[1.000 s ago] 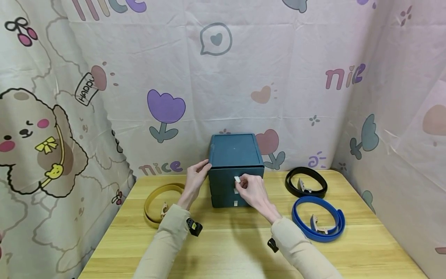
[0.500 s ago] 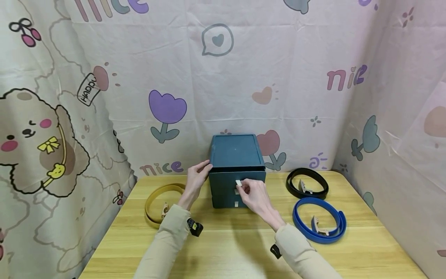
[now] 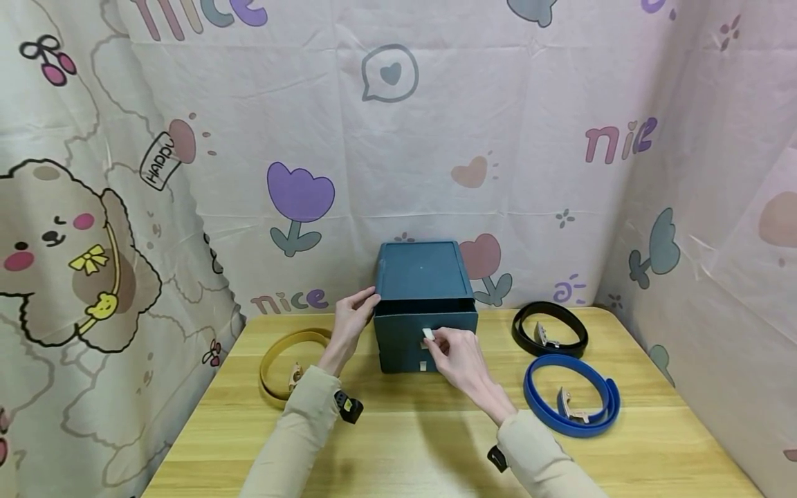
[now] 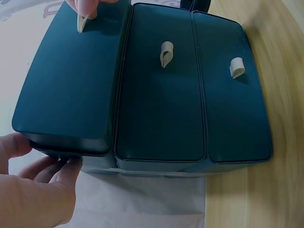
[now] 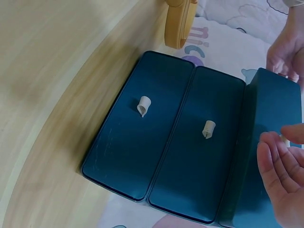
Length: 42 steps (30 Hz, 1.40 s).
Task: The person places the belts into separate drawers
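Note:
A dark teal three-drawer cabinet [image 3: 423,268] stands at the back middle of the table. Its top drawer [image 3: 397,330] is partly pulled out, with a dark gap under the cabinet's top. My right hand [image 3: 462,356] pinches that drawer's white pull tab [image 3: 428,334] between thumb and fingers. The left hand [image 3: 351,319] holds the cabinet's upper left corner; in the left wrist view its thumb and curled fingers [image 4: 71,173] lie about the edge behind the drawer front. White loop tabs show on the middle drawer [image 4: 161,109] and bottom drawer [image 4: 235,114], both closed. The drawer's inside is hidden.
A coiled yellow belt [image 3: 269,360] lies left of the cabinet, partly behind the left forearm. To the right lie a coiled black belt [image 3: 519,332] and, nearer, a coiled blue belt [image 3: 575,427], each with a metal buckle. A printed cloth [image 3: 398,159] hangs behind the table.
The top drawer has slid out toward me, widening the gap under the cabinet's top. My right hand has moved nearer with the tab. The left hand has stayed at the corner.

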Motion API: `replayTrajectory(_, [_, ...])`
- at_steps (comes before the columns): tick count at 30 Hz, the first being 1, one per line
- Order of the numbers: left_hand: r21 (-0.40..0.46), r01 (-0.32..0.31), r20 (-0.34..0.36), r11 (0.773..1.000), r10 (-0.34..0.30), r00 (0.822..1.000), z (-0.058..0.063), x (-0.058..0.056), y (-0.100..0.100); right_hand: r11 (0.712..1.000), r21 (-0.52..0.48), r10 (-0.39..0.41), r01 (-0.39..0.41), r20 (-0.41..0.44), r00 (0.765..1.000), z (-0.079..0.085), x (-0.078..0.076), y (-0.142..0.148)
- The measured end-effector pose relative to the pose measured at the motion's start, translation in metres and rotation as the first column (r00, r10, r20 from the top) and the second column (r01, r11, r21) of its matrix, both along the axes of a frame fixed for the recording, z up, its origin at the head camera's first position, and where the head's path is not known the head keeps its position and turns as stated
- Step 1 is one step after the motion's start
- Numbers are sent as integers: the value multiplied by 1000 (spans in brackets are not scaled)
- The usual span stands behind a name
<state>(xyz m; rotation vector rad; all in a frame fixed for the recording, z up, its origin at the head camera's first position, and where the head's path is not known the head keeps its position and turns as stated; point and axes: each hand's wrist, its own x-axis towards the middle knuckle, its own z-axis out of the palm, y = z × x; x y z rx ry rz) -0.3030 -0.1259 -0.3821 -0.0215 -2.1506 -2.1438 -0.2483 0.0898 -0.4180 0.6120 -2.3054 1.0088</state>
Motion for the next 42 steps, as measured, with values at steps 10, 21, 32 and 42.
replayTrajectory(10, [-1,-3,-3,1000,3,1000,-1,0,0,999,52,-9,11,-37,999,0,11,1])
replayTrajectory(21, [18,5,5,1000,-5,1000,-1,-1,0,993,115,-5,23,-148,989,-2,20,4])
replayTrajectory(32, [4,-11,-2,1000,11,1000,-1,-1,0,991,129,66,-29,-286,956,-8,21,9])
replayTrajectory(42, [-2,1,-6,1000,-1,1000,-2,-1,-1,987,110,145,-115,-317,937,-12,23,15])
